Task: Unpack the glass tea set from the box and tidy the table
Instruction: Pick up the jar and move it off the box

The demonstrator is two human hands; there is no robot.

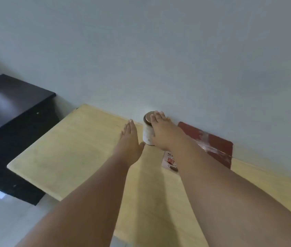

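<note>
Head view. The right hand (160, 132) lies over a small cylindrical tin (148, 130) at the far edge of the table (66, 154), close to the wall (159, 50). Its fingers (156, 117) drape across the metal lid and its palm covers the right side of the tin. This reads as a grasp on the tin, though the thumb is hidden. The left hand (129, 139) is flat and released, fingers straight and together, just left of the tin and holding nothing; whether it touches the tin cannot be told.

Step in hand, as judged: tidying, positioning the tin at the back of the table. The next move calls for keeping the tin upright and then letting go of it.

Containers: the tin is lidded, so its contents are not visible. A red box (212, 141), sealed or patched with clear tape, lies just right of the tin against the wall; its interior is not visible. A printed card (169, 160) lies near the box, partly under the right forearm. No glass tea set is visible.

A dark cabinet (13, 122) stands left of the table.
</note>
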